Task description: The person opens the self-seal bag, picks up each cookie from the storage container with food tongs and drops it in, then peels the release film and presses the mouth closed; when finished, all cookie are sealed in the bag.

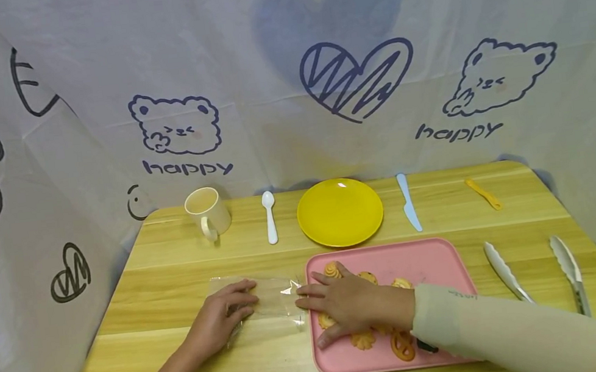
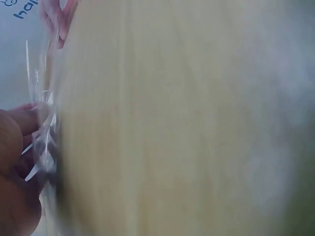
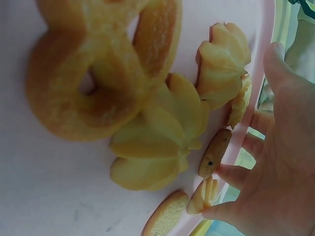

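Head view: left of centre at the bottom, the left hand (image 1: 219, 318), fingers bent, holds the left end of a clear plastic film (image 1: 275, 299); the right hand (image 1: 346, 300), fingers spread and gripping nothing, reaches over a pink tray (image 1: 438, 256) of cookies (image 1: 363, 340) to the film's right edge. A yellow plate (image 1: 340, 213) lies upper centre, tongs (image 1: 506, 272) lower right. Left wrist view: thumb and fingers pinch crinkled film at the left edge, beside blurred wood (image 2: 162, 123). Right wrist view: splayed fingers at right, a pretzel (image 3: 115, 64) upper left
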`<state>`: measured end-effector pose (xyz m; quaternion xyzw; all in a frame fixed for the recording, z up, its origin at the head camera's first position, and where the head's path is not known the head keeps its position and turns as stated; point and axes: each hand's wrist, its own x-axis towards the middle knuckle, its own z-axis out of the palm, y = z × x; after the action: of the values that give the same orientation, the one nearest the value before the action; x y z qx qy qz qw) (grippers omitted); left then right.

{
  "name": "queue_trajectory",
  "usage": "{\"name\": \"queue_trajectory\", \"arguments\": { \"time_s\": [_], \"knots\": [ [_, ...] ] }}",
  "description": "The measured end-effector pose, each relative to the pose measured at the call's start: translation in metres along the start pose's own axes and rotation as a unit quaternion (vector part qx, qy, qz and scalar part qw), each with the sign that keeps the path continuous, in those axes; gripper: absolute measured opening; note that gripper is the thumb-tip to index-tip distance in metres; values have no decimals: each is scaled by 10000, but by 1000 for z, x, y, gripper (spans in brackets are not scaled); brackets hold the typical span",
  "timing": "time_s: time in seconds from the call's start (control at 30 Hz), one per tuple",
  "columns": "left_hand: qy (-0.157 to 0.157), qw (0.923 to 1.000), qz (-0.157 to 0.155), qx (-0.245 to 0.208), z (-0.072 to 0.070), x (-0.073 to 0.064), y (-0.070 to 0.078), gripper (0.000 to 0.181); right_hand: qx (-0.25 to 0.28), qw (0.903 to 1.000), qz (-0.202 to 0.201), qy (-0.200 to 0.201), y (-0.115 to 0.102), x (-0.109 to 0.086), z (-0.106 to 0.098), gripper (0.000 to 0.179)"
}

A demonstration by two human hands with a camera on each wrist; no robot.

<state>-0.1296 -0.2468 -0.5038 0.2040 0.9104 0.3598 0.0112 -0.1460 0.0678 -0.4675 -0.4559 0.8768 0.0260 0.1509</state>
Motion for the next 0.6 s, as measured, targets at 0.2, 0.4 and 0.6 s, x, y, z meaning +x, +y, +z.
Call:
{"name": "queue_trajectory", "arguments": {
  "time_s": [0.2,0.4,0.6],
  "knots": [
    [539,9980,158,290,2,1,4,20,35,10000,6,-2,0,0,0,87],
    [933,9927,200,742,2,0,10,19,51,10000,15,15,0,0,0,87],
    [1274,9808,442,1406,-2,0,20,18,4,10000,19,-2,0,0,1,88]
  ]
}}
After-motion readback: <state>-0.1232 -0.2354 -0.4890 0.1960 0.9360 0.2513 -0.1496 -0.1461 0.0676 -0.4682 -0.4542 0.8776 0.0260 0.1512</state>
